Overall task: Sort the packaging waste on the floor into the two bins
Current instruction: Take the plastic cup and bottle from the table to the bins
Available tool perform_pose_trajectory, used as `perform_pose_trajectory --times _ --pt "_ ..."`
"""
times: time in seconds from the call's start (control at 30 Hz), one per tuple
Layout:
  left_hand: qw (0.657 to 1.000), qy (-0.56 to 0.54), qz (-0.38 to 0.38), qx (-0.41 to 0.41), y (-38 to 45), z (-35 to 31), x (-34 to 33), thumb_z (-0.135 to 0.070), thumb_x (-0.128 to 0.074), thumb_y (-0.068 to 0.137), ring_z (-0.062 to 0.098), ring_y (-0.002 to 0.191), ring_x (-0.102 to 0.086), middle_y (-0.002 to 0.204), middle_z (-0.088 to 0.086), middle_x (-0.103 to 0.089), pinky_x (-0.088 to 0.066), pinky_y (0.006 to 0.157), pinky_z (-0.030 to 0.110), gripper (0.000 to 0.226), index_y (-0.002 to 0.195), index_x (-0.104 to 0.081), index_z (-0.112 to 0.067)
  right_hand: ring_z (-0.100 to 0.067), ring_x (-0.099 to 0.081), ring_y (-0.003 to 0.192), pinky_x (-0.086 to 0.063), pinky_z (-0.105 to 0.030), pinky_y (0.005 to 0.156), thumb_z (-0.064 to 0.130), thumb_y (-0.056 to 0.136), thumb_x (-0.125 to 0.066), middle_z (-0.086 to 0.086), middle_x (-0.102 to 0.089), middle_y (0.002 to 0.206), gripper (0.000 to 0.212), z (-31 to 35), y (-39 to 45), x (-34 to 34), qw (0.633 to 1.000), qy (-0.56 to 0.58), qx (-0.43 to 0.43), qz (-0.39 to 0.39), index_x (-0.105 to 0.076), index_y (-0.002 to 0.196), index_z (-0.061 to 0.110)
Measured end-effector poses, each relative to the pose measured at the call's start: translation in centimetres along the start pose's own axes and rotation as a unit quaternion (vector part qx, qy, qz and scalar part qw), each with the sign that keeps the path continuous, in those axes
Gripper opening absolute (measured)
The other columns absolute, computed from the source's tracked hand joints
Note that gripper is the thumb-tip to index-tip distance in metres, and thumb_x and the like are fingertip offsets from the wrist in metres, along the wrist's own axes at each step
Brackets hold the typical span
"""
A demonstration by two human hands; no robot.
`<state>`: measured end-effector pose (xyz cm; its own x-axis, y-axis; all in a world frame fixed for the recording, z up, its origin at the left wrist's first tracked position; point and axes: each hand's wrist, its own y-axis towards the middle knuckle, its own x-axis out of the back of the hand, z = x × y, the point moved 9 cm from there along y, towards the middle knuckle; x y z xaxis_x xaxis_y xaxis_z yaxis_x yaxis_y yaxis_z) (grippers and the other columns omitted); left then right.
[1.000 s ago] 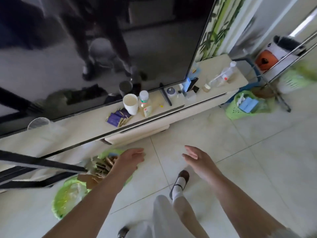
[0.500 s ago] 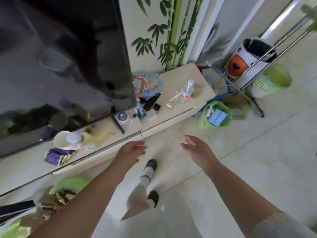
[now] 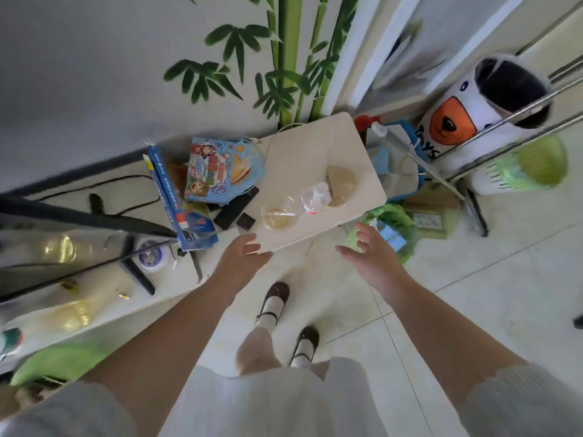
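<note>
Fingers point(image 3: 252, 244) of the left hand point(image 3: 239, 260) are relaxed and hold nothing over the tabletop point(image 3: 315, 152) edge; the right hand point(image 3: 370, 257) is spread, empty, before a green bin point(image 3: 400, 222) holding blue packaging point(image 3: 392, 239). A second green bin point(image 3: 60, 364) lies lower left.

I watched the view swing right along the cabinet point(image 3: 318, 152): the dark screen slid out to the left edge, and the green bin point(image 3: 391, 225) with blue cartons came close. The left hand point(image 3: 239, 257) left the bin of brown scraps and both hands, right hand point(image 3: 369, 253) too, stayed empty and loose-fingered, reaching forward.
</note>
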<state>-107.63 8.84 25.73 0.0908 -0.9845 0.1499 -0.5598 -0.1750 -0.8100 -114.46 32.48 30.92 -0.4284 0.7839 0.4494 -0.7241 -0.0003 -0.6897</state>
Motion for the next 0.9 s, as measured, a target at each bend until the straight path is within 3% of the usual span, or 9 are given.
perform_pose_trajectory --times 0.07,0.17,0.27,0.4,0.5,0.63,0.9 --pt "0.999 0.020 -0.031 0.005 2.7 -0.2 -0.6 -0.023 -0.071 0.081 0.020 0.126 -0.044 0.137 0.003 -0.044 -0.041 0.097 0.034 0.075 0.143 -0.029 -0.018 -0.017 -0.036 0.135 -0.034 -0.035 0.108 0.028 0.082 -0.069 -0.004 -0.037 0.148 0.075 0.5 3.0 0.8 0.998 -0.059 0.020 0.005 -0.028 0.145 0.024" --pt "0.979 0.184 -0.080 -0.046 6.4 -0.7 -1.2 -0.031 -0.075 0.076 0.027 0.139 -0.026 0.153 0.010 -0.024 -0.029 0.112 0.044 0.097 0.149 -0.013 -0.015 -0.017 -0.031 0.137 -0.029 -0.031 0.110 0.028 0.081 -0.070 -0.002 -0.032 0.149 0.082 1.2 7.5 0.3 0.989 -0.125 0.069 0.029 -0.022 0.147 0.022" --pt "0.939 0.315 -0.112 -0.084 9.3 -0.7 -2.1 -0.041 -0.075 0.073 0.027 0.145 -0.007 0.159 0.009 -0.003 -0.014 0.116 0.043 0.109 0.150 -0.002 -0.014 -0.016 -0.021 0.142 -0.018 -0.022 0.110 0.028 0.080 -0.072 -0.004 -0.024 0.153 0.090 1.4 11.9 -1.6 0.972 -0.188 0.132 0.058 -0.016 0.149 0.017" --pt "0.902 0.391 -0.132 -0.123 12.2 -0.3 -3.4 -0.050 -0.076 0.067 0.026 0.146 0.007 0.158 0.007 0.014 -0.012 0.117 0.046 0.123 0.149 0.008 -0.016 -0.015 -0.011 0.145 -0.011 -0.017 0.108 0.033 0.077 -0.075 -0.002 -0.010 0.158 0.099 1.2 16.2 -4.0 0.943 -0.242 0.213 0.084 -0.008 0.150 0.021" --pt "0.890 0.398 -0.143 -0.169 13.8 -0.5 -4.3 -0.049 -0.078 0.065 0.023 0.146 0.009 0.158 0.007 0.014 -0.009 0.119 0.043 0.125 0.149 0.008 -0.013 -0.012 -0.011 0.145 -0.012 -0.014 0.106 0.031 0.074 -0.077 0.000 -0.010 0.158 0.101 1.1 18.5 -5.2 0.929 -0.244 0.264 0.091 -0.010 0.150 0.025" --pt "0.890 0.384 -0.146 -0.200 15.7 -0.2 -5.1 -0.047 -0.079 0.065 0.021 0.146 0.005 0.159 0.005 0.010 -0.008 0.119 0.040 0.124 0.149 0.006 -0.015 -0.013 -0.025 0.141 -0.024 -0.019 0.109 0.031 0.071 -0.079 -0.001 -0.028 0.152 0.088 0.7 20.4 -5.8 0.920 -0.234 0.302 0.090 -0.029 0.143 0.019" --pt "0.899 0.341 -0.188 -0.200 16.0 -0.9 -4.7 -0.039 -0.086 0.056 0.032 0.138 -0.026 0.150 0.013 -0.022 -0.030 0.112 0.046 0.120 0.148 -0.016 -0.005 -0.024 -0.055 0.107 -0.049 -0.039 0.087 0.030 0.066 -0.083 0.006 -0.051 0.122 0.075 1.1 20.9 -5.1 0.925 -0.208 0.309 0.074 -0.042 0.127 0.017"
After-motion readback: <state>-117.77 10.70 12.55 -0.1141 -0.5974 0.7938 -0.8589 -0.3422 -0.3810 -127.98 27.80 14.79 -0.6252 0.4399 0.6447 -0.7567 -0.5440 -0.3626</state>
